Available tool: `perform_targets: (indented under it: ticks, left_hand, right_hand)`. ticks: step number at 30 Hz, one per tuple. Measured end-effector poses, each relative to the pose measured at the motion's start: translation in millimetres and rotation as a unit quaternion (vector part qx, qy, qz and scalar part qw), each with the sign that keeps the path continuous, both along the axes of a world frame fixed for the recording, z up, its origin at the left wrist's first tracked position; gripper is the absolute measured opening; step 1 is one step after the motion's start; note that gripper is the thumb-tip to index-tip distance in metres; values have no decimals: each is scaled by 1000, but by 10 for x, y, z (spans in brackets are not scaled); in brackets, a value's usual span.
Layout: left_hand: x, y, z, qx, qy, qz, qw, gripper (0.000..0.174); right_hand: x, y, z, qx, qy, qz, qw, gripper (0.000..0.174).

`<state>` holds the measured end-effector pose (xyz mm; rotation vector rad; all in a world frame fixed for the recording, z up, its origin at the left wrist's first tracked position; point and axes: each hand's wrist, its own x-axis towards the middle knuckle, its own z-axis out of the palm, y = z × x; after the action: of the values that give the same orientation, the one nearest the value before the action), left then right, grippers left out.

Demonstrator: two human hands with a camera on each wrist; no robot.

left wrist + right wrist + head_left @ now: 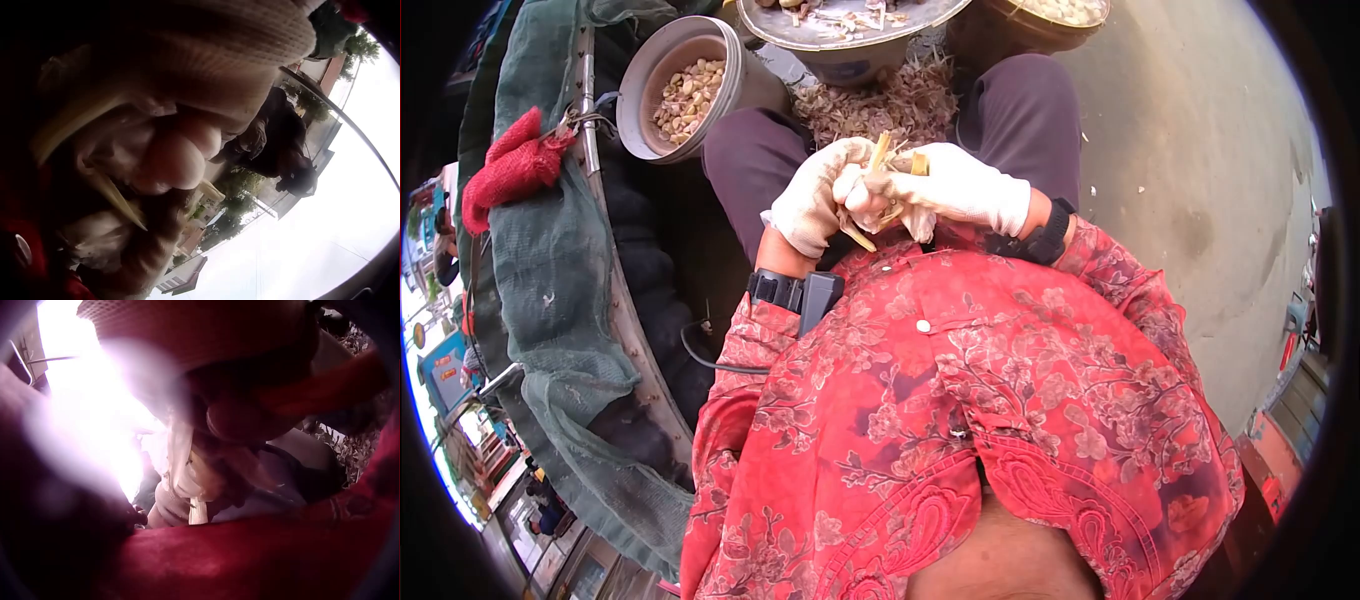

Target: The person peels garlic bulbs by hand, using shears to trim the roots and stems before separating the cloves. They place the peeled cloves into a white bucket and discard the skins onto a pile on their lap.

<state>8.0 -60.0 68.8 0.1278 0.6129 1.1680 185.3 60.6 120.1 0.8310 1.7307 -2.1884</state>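
Both hands wear white gloves and meet in front of the lap. In the head view the left hand (812,200) grips whitish garlic cloves (862,192), its fingers curled round them. The right hand (970,186) pinches the same garlic from the other side, close against the left fingers. Dry yellowish stems (882,150) stick out above and below the fingers. Smooth cloves (172,159) show large in the left wrist view, beside a dry stem (81,122). Papery skin (180,453) hangs under the right hand (206,331) in the dark right wrist view. The fingers hide part of the garlic.
A bucket (632,95) with loose cloves (692,95) stands at upper left. Ahead is a round metal tray (855,38) on a tub, with another container (1055,30) beside it. Peelings (880,100) lie between the knees. Green netting (550,300) runs along the left side.
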Motion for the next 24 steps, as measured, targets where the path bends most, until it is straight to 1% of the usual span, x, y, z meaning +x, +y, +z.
perform_targets:
  ticks: [1,2,3,4,5,7,8,10,11,13,14,15,17,18,19,20,21,22,23,24]
  left_hand:
    - [104,4,8,-38,151,52,986,27]
    - [116,31,8,-38,151,52,986,27]
    - [113,72,19,-60,30,61,996,31]
    - [124,110,46,-80,-93,69,990,37]
    - [211,132,200,-99,37,98,990,44]
    - [205,74,158,-22,138,116,983,48]
    - [299,79,271,-17,193,148,970,51]
    - [326,88,221,25,295,157,942,47]
    - [263,46,116,36,290,140,946,43]
    - [144,47,-235,26,176,137,975,36]
    - [274,125,10,-21,172,175,969,36]
    - [313,146,86,-20,173,176,969,36]
    - [365,175,164,-63,50,195,977,42]
    - [403,205,191,-96,46,217,970,47]
    - [365,198,149,-95,46,216,971,47]
    - [306,199,141,-82,54,208,973,46]
    - [281,194,141,-71,62,200,975,46]
    - [287,213,137,-97,56,224,968,47]
    - [226,229,127,-79,50,210,973,48]
    - [215,263,117,-69,62,201,975,49]
  right_hand:
    - [-6,-14,-132,0,1,1,1000,44]
    - [2,-40,-382,-16,68,-39,997,42]
    - [-7,-44,-469,-32,133,-79,987,40]
    - [18,-15,-517,16,144,-74,987,35]
    - [19,-3,-462,17,144,-73,987,35]
    - [25,22,-307,-125,68,-116,983,35]
    - [23,29,-86,-133,43,-120,983,37]
    - [9,14,-94,-134,34,-127,982,37]
    - [2,8,-103,-134,25,-135,981,37]
    - [-36,-49,-224,-121,73,-154,978,34]
    - [-71,-101,-255,-146,90,-192,966,32]
    - [-108,-129,-235,-145,91,-192,966,32]
    - [-152,-159,-186,-152,124,-213,957,32]
    - [-145,-150,-177,-85,110,-194,971,31]
    - [-129,-107,-219,9,76,-137,988,28]
    - [-128,-71,-202,104,41,-78,991,25]
    - [-78,-73,-42,166,36,-4,985,31]
    - [-66,-119,-91,312,103,70,942,32]
    - [-64,-149,-85,324,103,105,934,35]
    - [-38,-158,-135,249,100,86,960,36]
